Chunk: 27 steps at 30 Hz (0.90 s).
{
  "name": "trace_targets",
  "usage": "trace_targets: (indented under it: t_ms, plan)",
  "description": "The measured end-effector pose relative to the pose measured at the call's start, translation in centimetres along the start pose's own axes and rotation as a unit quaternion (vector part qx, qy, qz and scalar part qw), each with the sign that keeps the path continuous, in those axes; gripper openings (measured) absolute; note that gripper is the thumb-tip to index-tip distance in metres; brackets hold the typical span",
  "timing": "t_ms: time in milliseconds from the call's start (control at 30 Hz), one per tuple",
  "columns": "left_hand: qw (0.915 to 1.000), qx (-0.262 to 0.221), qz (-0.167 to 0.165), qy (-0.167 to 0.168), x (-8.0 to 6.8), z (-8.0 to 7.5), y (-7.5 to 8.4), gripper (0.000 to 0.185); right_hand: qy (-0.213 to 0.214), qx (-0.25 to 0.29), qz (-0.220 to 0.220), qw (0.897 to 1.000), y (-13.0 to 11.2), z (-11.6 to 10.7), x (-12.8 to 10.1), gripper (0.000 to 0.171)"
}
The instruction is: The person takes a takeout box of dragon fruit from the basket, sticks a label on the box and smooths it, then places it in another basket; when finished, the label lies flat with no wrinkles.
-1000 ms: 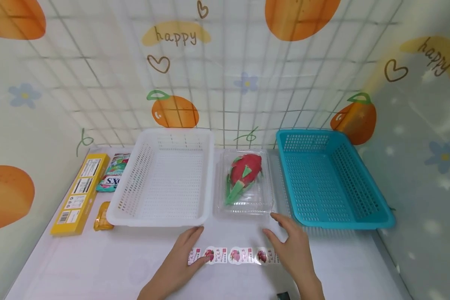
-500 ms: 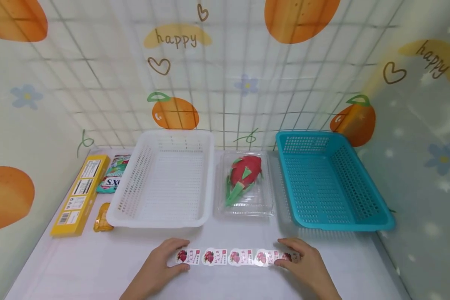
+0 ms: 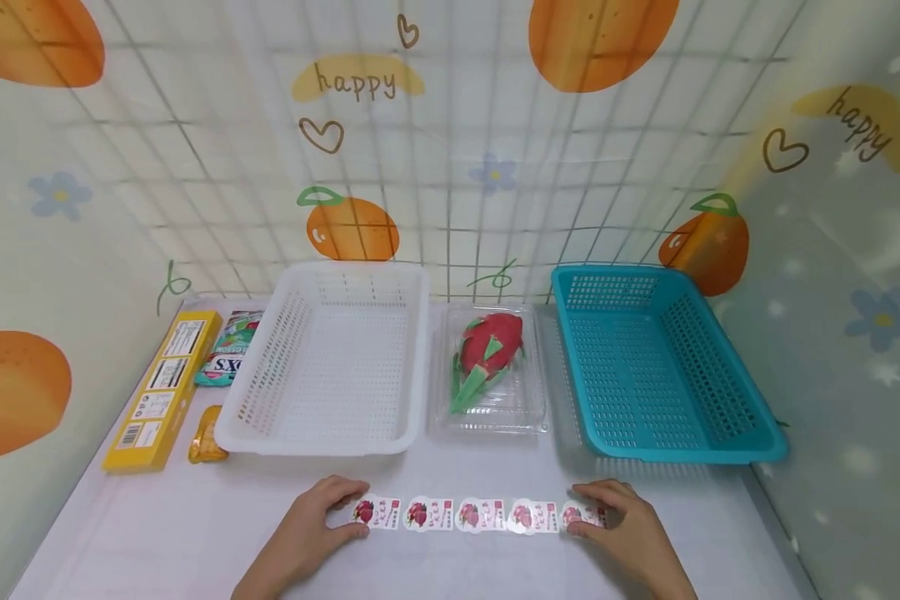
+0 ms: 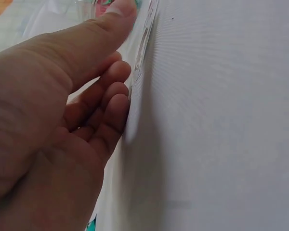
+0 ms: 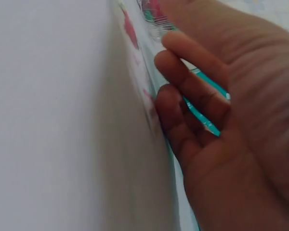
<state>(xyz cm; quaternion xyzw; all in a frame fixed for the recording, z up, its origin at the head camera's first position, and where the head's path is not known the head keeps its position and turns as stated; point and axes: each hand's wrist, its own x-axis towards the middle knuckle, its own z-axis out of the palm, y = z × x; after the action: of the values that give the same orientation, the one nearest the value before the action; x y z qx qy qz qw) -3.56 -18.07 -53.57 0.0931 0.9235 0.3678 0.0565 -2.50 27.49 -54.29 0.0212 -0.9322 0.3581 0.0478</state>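
A clear strip of dragon fruit stickers (image 3: 480,515) lies flat on the white table, running left to right. At its left end rests my left hand (image 3: 307,529), thumb and fingers apart on either side. My right hand (image 3: 633,533) is at the opposite end, its fingers and thumb spread around the last sticker and partly covering it. In both wrist views the fingers of the left hand (image 4: 72,110) and right hand (image 5: 221,115) are loosely bent, close to the table. Beyond the strip, a dragon fruit (image 3: 491,346) lies in a clear plastic box (image 3: 521,408).
A white basket (image 3: 318,442) stands left of the box, a teal basket (image 3: 690,450) right of it. At far left are a yellow box (image 3: 161,392), a green snack bag (image 3: 228,354) and a small orange packet (image 3: 207,437). A printed curtain (image 3: 435,150) hangs behind.
My hands have moved apart, left hand leftward and right hand rightward, to the strip's ends. More stickers now show between them. A small dark object at the bottom edge is no longer visible.
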Motion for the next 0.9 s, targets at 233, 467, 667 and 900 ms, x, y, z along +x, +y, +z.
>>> trace_targets:
  t_ms: [233, 467, 667, 900]
  plan:
    - [0.9990, 0.035, -0.013, -0.027, 0.6, -0.1, 0.3, 0.047, -0.037, -0.026, 0.020, 0.999, 0.0, 0.2, 0.3, 0.049]
    - [0.9977, 0.054, 0.014, -0.039, 0.7, 0.0, 0.4, 0.039, -0.070, -0.034, 0.036, 0.996, -0.4, 0.0, 0.5, 0.042]
    - [0.9978, 0.046, 0.018, -0.044, 0.8, -0.1, 0.6, 0.029, -0.077, -0.040, 0.029, 0.996, -0.8, -0.2, 0.8, 0.035]
    - [0.9990, 0.006, 0.045, -0.004, 0.3, 0.2, 0.8, 0.021, -0.085, -0.054, 0.045, 0.994, -1.3, -0.2, 1.0, 0.033]
